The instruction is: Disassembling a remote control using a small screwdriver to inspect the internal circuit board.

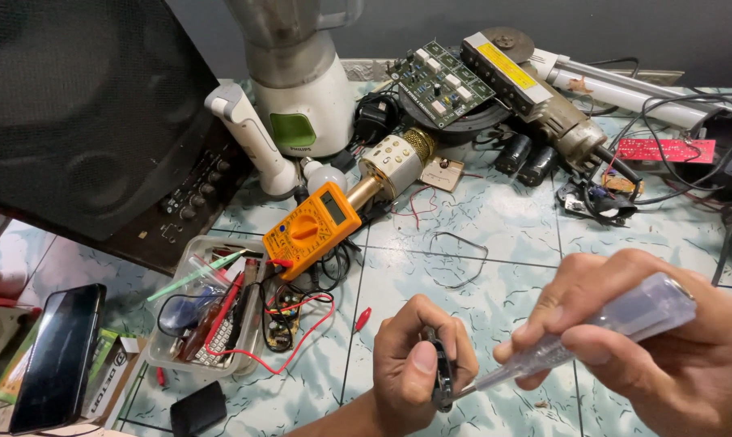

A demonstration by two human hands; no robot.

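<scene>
Fingers of the left hand (414, 364) are curled tight around a small dark part (442, 376), thumb pressed on its edge, low in the middle of the view above the pale green tiled floor (511, 235). Against that part rests the metal tip of a clear-handled screwdriver (600, 332), which the right hand (665, 340) grips with fingers wrapped around the handle, thumb and forefinger pinching near the shaft. Just beyond the hands lie a thin loop of wire (459, 259) and a small red clip (363, 318). Further left, an orange multimeter (311, 230) trails red leads beside a clear plastic tray (180, 267) of tools. A black phone (58, 356) leans at far left. Behind stand a blender base (301, 89), a gold-and-white microphone (390, 166), a green circuit board (443, 81) and a worn power tool (536, 97).
</scene>
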